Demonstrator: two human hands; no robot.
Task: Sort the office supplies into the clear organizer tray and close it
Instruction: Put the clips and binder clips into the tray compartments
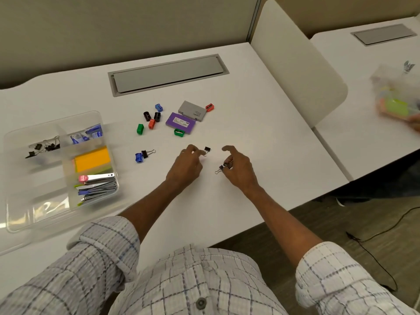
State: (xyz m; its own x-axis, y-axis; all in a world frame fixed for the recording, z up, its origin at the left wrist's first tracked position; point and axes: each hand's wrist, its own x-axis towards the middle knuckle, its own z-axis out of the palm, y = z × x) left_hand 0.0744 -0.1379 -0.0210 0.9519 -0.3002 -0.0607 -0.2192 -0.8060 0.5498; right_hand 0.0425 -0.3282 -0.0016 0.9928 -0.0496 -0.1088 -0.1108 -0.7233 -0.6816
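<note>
The clear organizer tray (pixel 13 142) lies open at the left of the white desk, with binder clips, blue items, orange sticky notes and metal clips in its compartments. My left hand (pixel 187 165) pinches the wire handle of a black binder clip (pixel 207 149) at mid-desk. My right hand (pixel 237 165) holds one or two binder clips (pixel 223 167) under its curled fingers. Another black binder clip (pixel 145 153) lies beside a blue sharpener (pixel 138 157). Several coloured sharpeners (pixel 140 129), a purple box (pixel 180 122) and a grey box (pixel 192 110) lie farther back.
A grey cable hatch (pixel 168 72) is set into the desk behind the supplies. A white divider panel (pixel 295 60) stands at the right. Beyond it, on the neighbouring desk, another person's hand (pixel 416 125) holds a blurred clear tray (pixel 395 98). A black cable (pixel 375 235) runs over the floor.
</note>
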